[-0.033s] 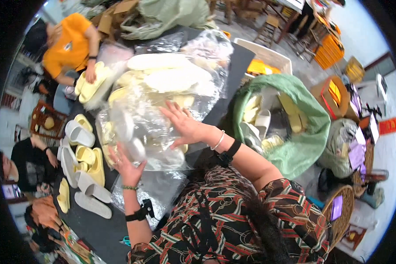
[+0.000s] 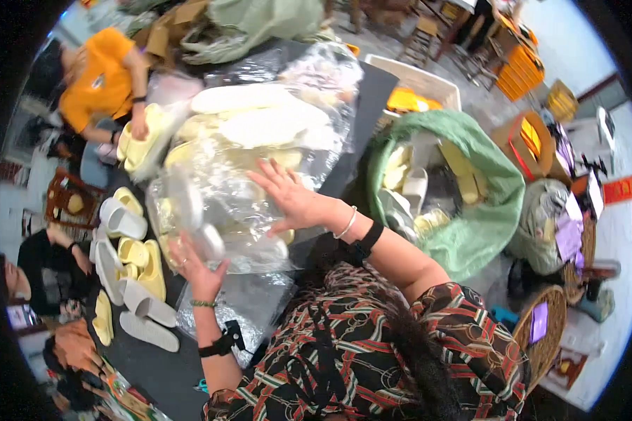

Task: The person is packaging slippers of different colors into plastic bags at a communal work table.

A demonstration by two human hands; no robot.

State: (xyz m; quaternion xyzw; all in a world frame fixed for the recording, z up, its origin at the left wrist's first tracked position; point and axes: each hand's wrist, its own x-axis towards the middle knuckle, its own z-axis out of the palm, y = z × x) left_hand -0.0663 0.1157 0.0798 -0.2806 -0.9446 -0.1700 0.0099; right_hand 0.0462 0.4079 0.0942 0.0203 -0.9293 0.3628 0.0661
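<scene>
A heap of clear plastic bags (image 2: 239, 210) with white and pale yellow slippers inside covers the middle of the dark table. My right hand (image 2: 291, 200) rests over the right part of the near bags, fingers spread. Beside the heap's near left edge is my left hand (image 2: 198, 270), its fingers stretched and thumb apart, close to a bagged white slipper (image 2: 209, 242). Whether the fingertips press on the plastic is hard to tell. Under and in front of the left wrist lies a flat clear bag (image 2: 260, 298).
Loose yellow slippers (image 2: 151, 270) and white slippers (image 2: 125, 219) lie at the left. A green sack (image 2: 470, 242) holding slippers stands open at the right, near a white bin (image 2: 421, 74). Across the table, a person in orange (image 2: 105, 77) handles yellow slippers. A wicker basket (image 2: 551, 337) is at lower right.
The view has shifted slightly, and the scene sits a little farther left. My hands keep almost the same pose over the bags.
</scene>
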